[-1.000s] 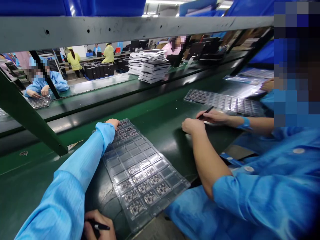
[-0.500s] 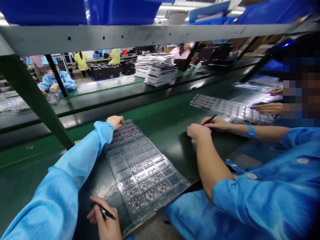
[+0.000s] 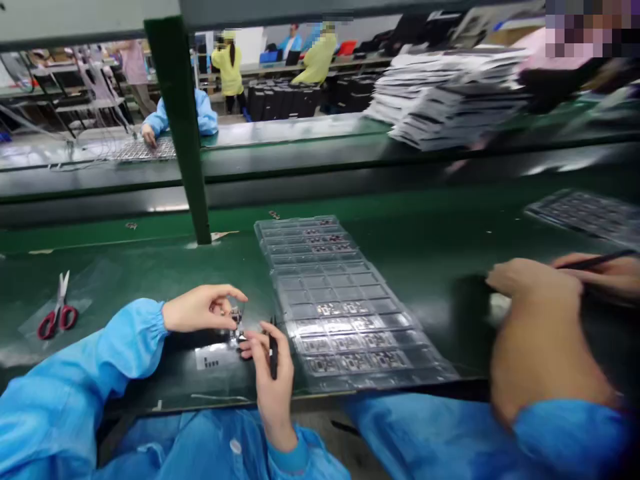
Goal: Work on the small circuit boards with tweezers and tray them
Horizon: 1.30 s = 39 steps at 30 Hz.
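Beside clear gridded plastic tray (image 3: 320,283), left hand (image 3: 197,309) tight on tiny circuit board (image 3: 236,315); right hand (image 3: 273,380) around black pen (image 3: 273,350)

small dark circuit board piece (image 3: 236,316): pinched in the fingertips of the left hand (image 3: 200,308), right hand (image 3: 267,367) fingertips touching its lower end, detail blurred | slim black pen (image 3: 273,348): gripped in the right hand, lying along the fingers, near upright in view, just right of the board

You sit at a green surface (image 3: 425,247). A green post (image 3: 177,127) rises from it, with tray stacks (image 3: 450,100) beyond, right of the post.
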{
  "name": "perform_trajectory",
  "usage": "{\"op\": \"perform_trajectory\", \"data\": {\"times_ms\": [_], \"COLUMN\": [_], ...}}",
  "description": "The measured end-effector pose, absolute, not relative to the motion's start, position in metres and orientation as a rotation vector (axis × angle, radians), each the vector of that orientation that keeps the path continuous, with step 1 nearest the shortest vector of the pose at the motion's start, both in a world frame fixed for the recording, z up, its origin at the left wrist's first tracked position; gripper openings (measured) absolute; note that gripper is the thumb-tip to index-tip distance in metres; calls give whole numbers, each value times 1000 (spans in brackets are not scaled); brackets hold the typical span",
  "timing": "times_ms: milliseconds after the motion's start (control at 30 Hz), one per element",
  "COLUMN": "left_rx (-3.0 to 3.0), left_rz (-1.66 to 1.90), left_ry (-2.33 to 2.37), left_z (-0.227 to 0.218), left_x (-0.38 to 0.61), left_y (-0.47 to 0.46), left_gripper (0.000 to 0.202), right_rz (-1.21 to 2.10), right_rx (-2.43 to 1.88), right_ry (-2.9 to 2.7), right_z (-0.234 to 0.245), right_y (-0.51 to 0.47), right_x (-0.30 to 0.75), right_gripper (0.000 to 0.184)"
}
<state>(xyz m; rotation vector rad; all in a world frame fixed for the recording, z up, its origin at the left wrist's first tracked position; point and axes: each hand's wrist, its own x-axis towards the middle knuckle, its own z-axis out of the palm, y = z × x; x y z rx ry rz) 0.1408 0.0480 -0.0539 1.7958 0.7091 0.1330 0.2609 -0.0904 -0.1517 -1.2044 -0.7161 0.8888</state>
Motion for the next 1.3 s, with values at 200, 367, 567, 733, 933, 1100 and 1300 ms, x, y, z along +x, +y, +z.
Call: {"op": "perform_trajectory", "data": {"times_ms": [200,367,567,733,933,1100,1300], "left_rx": [1785,1851,1988,1812,1753,1824,1864], "left_rz": [70,43,146,338,347,319,287], "left_ry": [752,721,545,693,844,849,836], "left_z": [-77,-83,-87,-95,-95,-93,-90], "left_x": [97,83,76,79,81,80,81], "left_y": [13,9,9,7,3,3,1], "left_gripper": [48,37,33,21,15,13,13], "right_rz": [1176,1252,1180,1107,1074,1120,1128], "right_rx": [-1107,-1133,-1224,-1312,-1320,-1282,-1273], "right_ry": [-785,-847,-892,-905,-824,-798,-821], "right_z": [-143,-137,-134,-133,-130,-133,-130], "right_y": [-98,-103,-104,-104,-101,-101,-103], "right_x": [245,236,227,222,222,222,223], "right_gripper": [31,29,28,27,31,30,22]}}
